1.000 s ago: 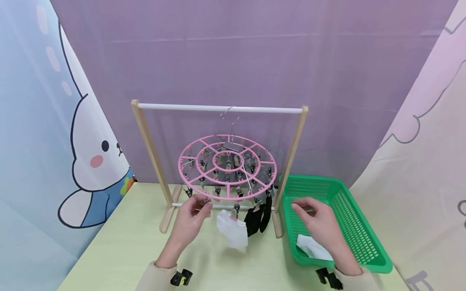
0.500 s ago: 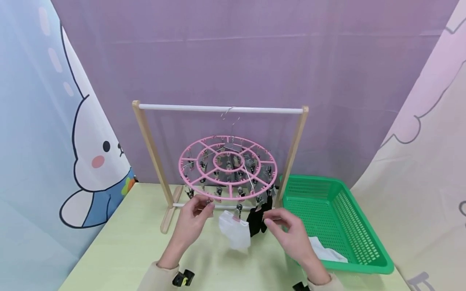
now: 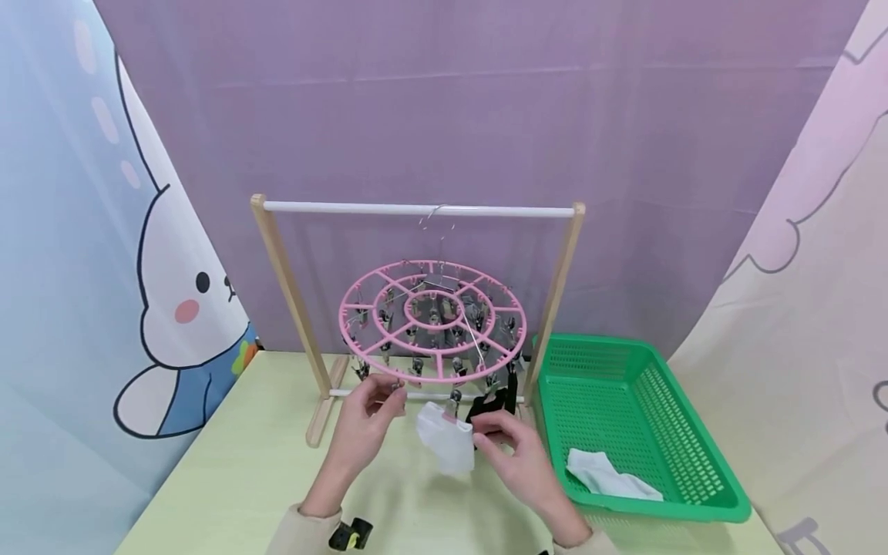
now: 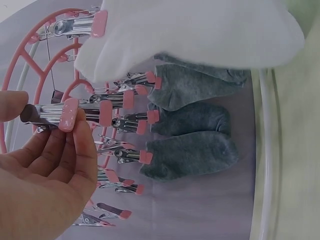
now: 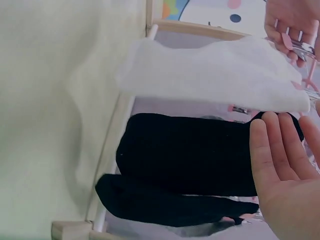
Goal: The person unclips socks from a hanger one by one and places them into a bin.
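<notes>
My left hand (image 3: 364, 416) pinches a metal clip with pink tips (image 4: 55, 114) under the near rim of a pink round drying hanger (image 3: 433, 378). Nothing shows between that clip's tips. Beside it, a white sock (image 3: 444, 443) hangs from another clip. My right hand (image 3: 516, 459) has its thumb and forefinger at this sock's upper right edge; whether they pinch the cloth I cannot tell. In the right wrist view its other fingers (image 5: 280, 150) lie fairly straight in front of a hanging black sock (image 5: 185, 152). A second black sock (image 5: 165, 200) hangs below that one in this view.
A wooden stand with a white bar (image 3: 347, 206) carries the hanger. Grey socks (image 4: 190, 155) hang farther back among several clips. At the right a green basket (image 3: 694, 416) holds a white piece of cloth (image 3: 610, 478). Curtains enclose the table (image 3: 236, 462).
My right hand has moved left from over the green basket, past the black socks, to the edge of the hanging white sock. The left hand stays nearly still with its clip.
</notes>
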`<state>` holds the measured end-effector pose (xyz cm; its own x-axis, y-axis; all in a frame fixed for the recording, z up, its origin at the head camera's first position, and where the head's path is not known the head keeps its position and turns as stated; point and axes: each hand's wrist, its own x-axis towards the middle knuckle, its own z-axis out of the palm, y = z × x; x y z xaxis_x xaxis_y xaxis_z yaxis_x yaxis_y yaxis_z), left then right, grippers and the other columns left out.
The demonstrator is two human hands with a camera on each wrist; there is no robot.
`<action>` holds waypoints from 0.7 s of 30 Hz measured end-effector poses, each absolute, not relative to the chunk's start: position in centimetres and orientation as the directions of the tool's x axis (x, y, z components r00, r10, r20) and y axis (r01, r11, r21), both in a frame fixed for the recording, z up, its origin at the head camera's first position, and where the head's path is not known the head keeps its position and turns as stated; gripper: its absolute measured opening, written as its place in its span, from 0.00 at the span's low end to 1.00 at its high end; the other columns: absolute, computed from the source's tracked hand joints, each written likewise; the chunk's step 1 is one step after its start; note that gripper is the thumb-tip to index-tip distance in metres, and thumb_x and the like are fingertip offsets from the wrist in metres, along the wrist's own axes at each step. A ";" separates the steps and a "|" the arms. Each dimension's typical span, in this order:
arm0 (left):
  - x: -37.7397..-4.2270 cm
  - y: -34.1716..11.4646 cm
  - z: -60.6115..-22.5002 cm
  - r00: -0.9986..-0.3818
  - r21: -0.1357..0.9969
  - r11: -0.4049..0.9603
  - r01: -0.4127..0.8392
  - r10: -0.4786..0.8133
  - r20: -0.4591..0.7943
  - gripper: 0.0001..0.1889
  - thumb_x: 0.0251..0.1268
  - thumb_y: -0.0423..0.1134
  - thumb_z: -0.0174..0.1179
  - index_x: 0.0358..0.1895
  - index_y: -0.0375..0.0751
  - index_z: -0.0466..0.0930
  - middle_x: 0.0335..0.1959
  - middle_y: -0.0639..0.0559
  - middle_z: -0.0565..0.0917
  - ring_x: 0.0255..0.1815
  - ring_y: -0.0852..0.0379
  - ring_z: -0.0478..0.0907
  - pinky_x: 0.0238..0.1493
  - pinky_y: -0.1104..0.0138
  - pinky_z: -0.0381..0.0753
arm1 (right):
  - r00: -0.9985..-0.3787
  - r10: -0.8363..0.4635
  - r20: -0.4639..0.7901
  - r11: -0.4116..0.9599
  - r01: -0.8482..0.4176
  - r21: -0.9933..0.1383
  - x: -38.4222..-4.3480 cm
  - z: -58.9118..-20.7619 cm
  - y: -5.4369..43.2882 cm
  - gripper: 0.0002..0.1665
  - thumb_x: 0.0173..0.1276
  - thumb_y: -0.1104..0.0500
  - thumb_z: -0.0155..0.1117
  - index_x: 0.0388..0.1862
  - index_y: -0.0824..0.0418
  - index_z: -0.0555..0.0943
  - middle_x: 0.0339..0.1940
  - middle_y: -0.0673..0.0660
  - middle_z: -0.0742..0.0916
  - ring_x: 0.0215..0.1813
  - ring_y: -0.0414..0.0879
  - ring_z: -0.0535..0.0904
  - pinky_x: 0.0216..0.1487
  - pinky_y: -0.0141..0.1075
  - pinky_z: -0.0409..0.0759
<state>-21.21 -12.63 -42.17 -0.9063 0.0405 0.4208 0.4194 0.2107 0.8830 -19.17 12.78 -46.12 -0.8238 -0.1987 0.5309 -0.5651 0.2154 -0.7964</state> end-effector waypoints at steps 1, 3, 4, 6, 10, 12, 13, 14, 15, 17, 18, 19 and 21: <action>-21.2 -12.6 -42.2 -0.907 0.884 0.207 0.418 0.041 0.419 0.07 0.73 0.36 0.62 0.49 0.38 0.81 0.37 0.46 0.83 0.36 0.54 0.82 0.40 0.67 0.82 | -0.827 -0.205 0.523 0.220 -0.560 -0.799 -19.2 -46.2 12.7 0.10 0.70 0.65 0.68 0.49 0.64 0.85 0.45 0.56 0.88 0.45 0.48 0.84 0.48 0.36 0.85; -21.2 -12.6 -42.2 -0.909 0.887 0.205 0.414 0.041 0.415 0.08 0.73 0.35 0.62 0.49 0.37 0.81 0.37 0.46 0.83 0.37 0.54 0.82 0.40 0.67 0.82 | -0.831 -0.222 0.510 0.229 -0.553 -0.801 -19.2 -46.3 12.4 0.10 0.70 0.65 0.68 0.49 0.64 0.85 0.44 0.56 0.88 0.45 0.46 0.84 0.48 0.37 0.85; -21.2 -12.6 -42.2 -0.908 0.886 0.204 0.416 0.040 0.417 0.08 0.73 0.35 0.62 0.49 0.36 0.81 0.37 0.46 0.83 0.37 0.54 0.82 0.40 0.67 0.83 | -0.834 -0.230 0.501 0.235 -0.547 -0.803 -19.2 -46.3 12.3 0.10 0.70 0.64 0.69 0.49 0.64 0.85 0.44 0.56 0.88 0.45 0.45 0.84 0.48 0.37 0.85; -21.2 -12.6 -42.2 -0.907 0.884 0.207 0.419 0.040 0.420 0.08 0.73 0.35 0.62 0.49 0.35 0.81 0.38 0.47 0.83 0.38 0.54 0.82 0.41 0.67 0.83 | -0.849 -0.244 0.469 0.252 -0.522 -0.815 -19.3 -46.2 12.0 0.11 0.69 0.62 0.70 0.49 0.63 0.84 0.43 0.55 0.88 0.45 0.43 0.83 0.48 0.37 0.85; -21.2 -12.7 -42.3 -0.898 0.874 0.214 0.436 0.043 0.438 0.08 0.74 0.35 0.61 0.49 0.34 0.81 0.39 0.48 0.83 0.39 0.55 0.81 0.41 0.67 0.83 | -0.879 -0.260 0.399 0.283 -0.464 -0.839 -19.4 -46.1 11.3 0.14 0.68 0.61 0.71 0.50 0.64 0.84 0.43 0.55 0.87 0.45 0.45 0.83 0.50 0.39 0.85; -21.2 -12.7 -42.3 -0.895 0.871 0.213 0.442 0.046 0.443 0.08 0.74 0.35 0.61 0.49 0.35 0.81 0.38 0.48 0.83 0.39 0.56 0.81 0.41 0.67 0.83 | -0.886 -0.268 0.377 0.281 -0.446 -0.849 -19.5 -46.1 11.0 0.15 0.68 0.62 0.72 0.51 0.66 0.83 0.44 0.57 0.87 0.45 0.49 0.84 0.49 0.39 0.85; -21.2 -12.7 -42.3 -0.896 0.872 0.212 0.442 0.048 0.442 0.08 0.74 0.35 0.61 0.49 0.35 0.81 0.38 0.48 0.83 0.38 0.56 0.82 0.41 0.67 0.83 | -0.890 -0.273 0.365 0.277 -0.436 -0.856 -19.6 -46.1 10.8 0.16 0.68 0.62 0.72 0.51 0.68 0.83 0.45 0.58 0.87 0.45 0.50 0.84 0.49 0.39 0.85; -21.2 -12.7 -42.3 -0.897 0.873 0.211 0.439 0.050 0.439 0.08 0.74 0.35 0.62 0.49 0.35 0.81 0.38 0.48 0.83 0.38 0.55 0.82 0.40 0.67 0.83 | -0.893 -0.277 0.355 0.273 -0.428 -0.862 -19.6 -46.1 10.7 0.17 0.68 0.61 0.72 0.52 0.68 0.83 0.45 0.59 0.87 0.45 0.50 0.84 0.48 0.38 0.85; -21.2 -12.8 -42.3 -0.899 0.875 0.212 0.436 0.052 0.435 0.08 0.73 0.35 0.62 0.48 0.36 0.81 0.38 0.48 0.83 0.38 0.55 0.82 0.40 0.67 0.83 | -0.897 -0.281 0.341 0.266 -0.414 -0.870 -19.6 -46.2 10.6 0.17 0.68 0.61 0.72 0.52 0.69 0.83 0.45 0.59 0.87 0.45 0.50 0.84 0.47 0.38 0.85; -21.2 -12.8 -42.2 -0.899 0.875 0.210 0.435 0.058 0.433 0.08 0.73 0.36 0.62 0.48 0.36 0.81 0.37 0.48 0.83 0.37 0.55 0.82 0.40 0.67 0.83 | -0.905 -0.283 0.318 0.266 -0.393 -0.880 -19.7 -46.3 10.4 0.18 0.68 0.60 0.72 0.52 0.68 0.83 0.44 0.59 0.87 0.44 0.49 0.84 0.46 0.36 0.85; -21.2 -12.8 -42.2 -0.899 0.876 0.208 0.435 0.061 0.433 0.08 0.73 0.36 0.62 0.49 0.36 0.81 0.38 0.48 0.83 0.37 0.54 0.82 0.40 0.67 0.83 | -0.910 -0.281 0.306 0.265 -0.380 -0.886 -19.7 -46.4 10.3 0.17 0.68 0.59 0.72 0.52 0.68 0.83 0.43 0.58 0.87 0.42 0.47 0.84 0.44 0.35 0.85; -21.2 -12.8 -42.2 -0.901 0.877 0.209 0.432 0.063 0.429 0.08 0.73 0.36 0.62 0.49 0.36 0.81 0.38 0.47 0.83 0.37 0.54 0.82 0.40 0.67 0.82 | -0.914 -0.276 0.296 0.267 -0.369 -0.890 -19.7 -46.5 10.3 0.17 0.68 0.59 0.72 0.51 0.67 0.84 0.41 0.57 0.87 0.41 0.45 0.84 0.43 0.33 0.84; -21.1 -12.8 -42.3 -0.902 0.878 0.207 0.431 0.066 0.427 0.08 0.73 0.36 0.62 0.49 0.37 0.81 0.38 0.47 0.83 0.37 0.54 0.82 0.40 0.67 0.82 | -0.918 -0.266 0.295 0.280 -0.366 -0.887 -19.7 -46.5 10.1 0.13 0.68 0.59 0.72 0.47 0.65 0.85 0.37 0.54 0.87 0.37 0.42 0.82 0.39 0.32 0.83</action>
<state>-21.13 -12.83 -42.25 -0.9016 0.0658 0.4275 0.4314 0.2071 0.8781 -19.70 10.15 -46.54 -0.9179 -0.2656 0.2948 -0.3661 0.2803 -0.8873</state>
